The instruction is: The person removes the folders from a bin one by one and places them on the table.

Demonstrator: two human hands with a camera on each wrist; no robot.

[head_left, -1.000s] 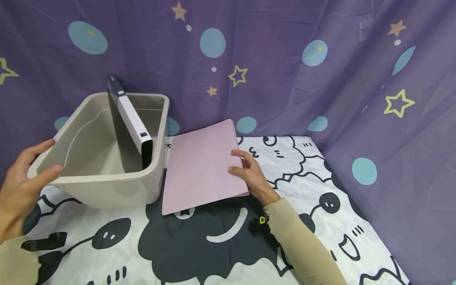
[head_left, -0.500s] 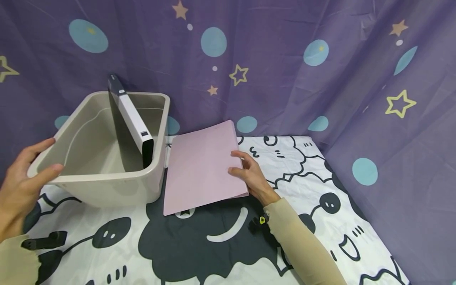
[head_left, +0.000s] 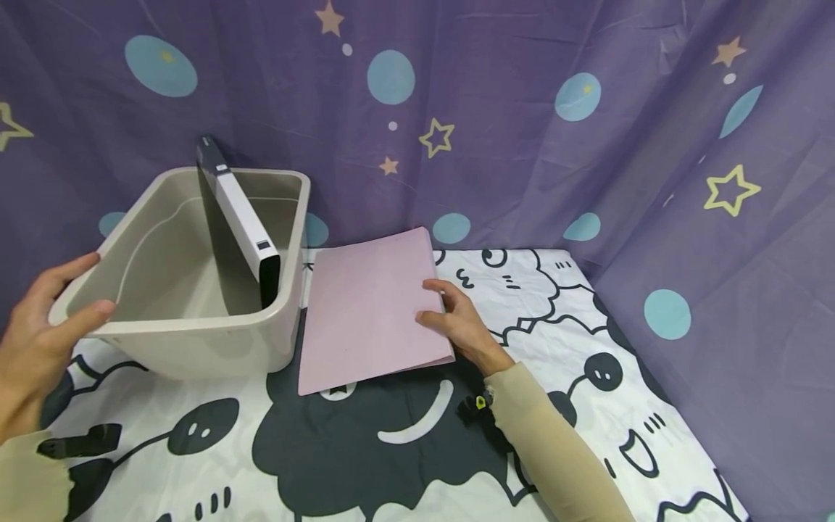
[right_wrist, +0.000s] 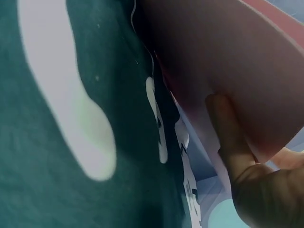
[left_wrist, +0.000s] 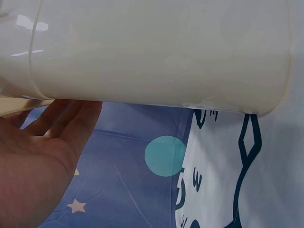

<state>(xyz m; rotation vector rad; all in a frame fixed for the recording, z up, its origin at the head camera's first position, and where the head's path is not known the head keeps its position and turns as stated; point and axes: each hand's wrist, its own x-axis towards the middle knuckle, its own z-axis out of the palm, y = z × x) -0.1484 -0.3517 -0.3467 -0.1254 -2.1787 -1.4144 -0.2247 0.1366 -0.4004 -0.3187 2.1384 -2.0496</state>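
Observation:
A pink paper folder [head_left: 368, 312] lies beside the bin in the head view, its near right corner slightly parted into layers. My right hand [head_left: 463, 322] holds it by the right edge. In the right wrist view, a finger [right_wrist: 223, 118] presses one face of the folder [right_wrist: 266, 71] and other fingers show past its edge. At the left, my left hand [head_left: 48, 326] grips the near left corner of a beige plastic bin [head_left: 202, 348], thumb over the rim. Inside the bin a black-and-white binder-like case [head_left: 241, 225] leans, one end above the far rim.
Under everything is a white cloth [head_left: 522, 312] with black cartoon sheep. A purple curtain [head_left: 496, 181] with stars and blue dots hangs right behind the bin and folder, and continues along the right side.
The folder's far edge has dipped a little, and my right hand has shifted slightly with it. My left hand, the bin and the case in it stay where they were.

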